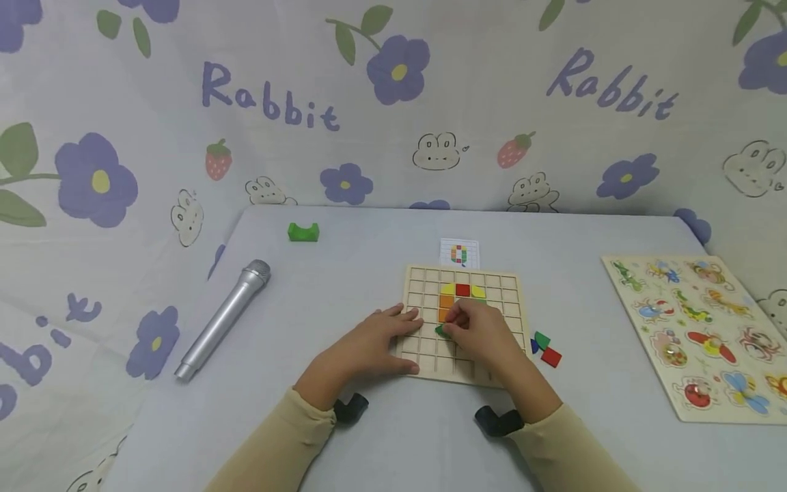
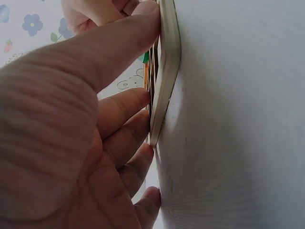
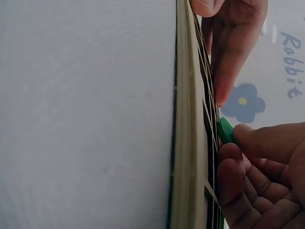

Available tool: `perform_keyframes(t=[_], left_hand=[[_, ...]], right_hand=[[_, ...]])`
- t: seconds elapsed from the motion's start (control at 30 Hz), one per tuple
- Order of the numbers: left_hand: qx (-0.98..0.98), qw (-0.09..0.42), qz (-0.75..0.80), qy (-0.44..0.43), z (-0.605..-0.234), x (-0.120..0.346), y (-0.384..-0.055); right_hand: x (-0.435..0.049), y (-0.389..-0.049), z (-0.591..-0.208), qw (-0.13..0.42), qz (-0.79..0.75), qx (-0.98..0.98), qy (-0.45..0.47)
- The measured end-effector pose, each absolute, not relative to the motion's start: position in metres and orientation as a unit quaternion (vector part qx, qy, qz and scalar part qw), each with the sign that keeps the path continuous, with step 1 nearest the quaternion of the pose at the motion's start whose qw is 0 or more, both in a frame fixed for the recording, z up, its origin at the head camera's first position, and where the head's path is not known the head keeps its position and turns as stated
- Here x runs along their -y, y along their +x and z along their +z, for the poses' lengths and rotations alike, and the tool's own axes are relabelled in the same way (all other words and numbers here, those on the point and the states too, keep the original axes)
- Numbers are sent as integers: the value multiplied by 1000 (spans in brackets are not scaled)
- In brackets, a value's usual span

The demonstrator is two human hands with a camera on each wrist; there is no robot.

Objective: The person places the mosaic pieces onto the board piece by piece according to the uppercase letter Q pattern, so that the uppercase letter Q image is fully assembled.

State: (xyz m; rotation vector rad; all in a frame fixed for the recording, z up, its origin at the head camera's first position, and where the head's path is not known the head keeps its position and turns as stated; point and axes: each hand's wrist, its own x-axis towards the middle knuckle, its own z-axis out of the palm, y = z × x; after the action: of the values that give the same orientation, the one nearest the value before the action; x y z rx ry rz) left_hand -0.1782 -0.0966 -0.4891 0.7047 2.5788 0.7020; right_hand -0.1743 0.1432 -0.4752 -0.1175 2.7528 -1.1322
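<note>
My right hand (image 1: pixel 482 331) pinches a small green tile (image 3: pixel 226 131) between thumb and fingertips, low over the wooden grid board (image 1: pixel 504 294), just below the orange tiles (image 1: pixel 447 301). Whether the tile lies fully in its cell cannot be seen. Flat on the board's left side, my left hand (image 1: pixel 375 342) rests with fingers spread. In the left wrist view its thumb and fingertips touch the board's edge. A red tile (image 1: pixel 462 290) sits between two yellow corner tiles (image 1: pixel 447 290) in the grid. Part of the right column is hidden by my right hand.
Behind the board lies a pattern card (image 1: pixel 460 253). Beside its right edge are a green piece (image 1: pixel 542 339), a red square (image 1: pixel 551 357) and a blue piece (image 1: pixel 534 346). A silver microphone (image 1: pixel 224 320), green block (image 1: pixel 303 232) and animal puzzle board (image 1: pixel 667 369) lie farther out.
</note>
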Motion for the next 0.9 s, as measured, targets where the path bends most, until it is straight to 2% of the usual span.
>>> perform_keyframes(t=[0.33,0.7,0.9], left_hand=[[-919,184,245,248,-487,95,-176],[-918,190,246,245,-487,95,-175],[-920,189,242,245,-487,95,-176]], right_hand=[[-146,-168,-475,72,-355,-931,-45],[-151,-164,-479,82,-337,-933,-99],[-146,-163,-482,74,-332,-937,-85]])
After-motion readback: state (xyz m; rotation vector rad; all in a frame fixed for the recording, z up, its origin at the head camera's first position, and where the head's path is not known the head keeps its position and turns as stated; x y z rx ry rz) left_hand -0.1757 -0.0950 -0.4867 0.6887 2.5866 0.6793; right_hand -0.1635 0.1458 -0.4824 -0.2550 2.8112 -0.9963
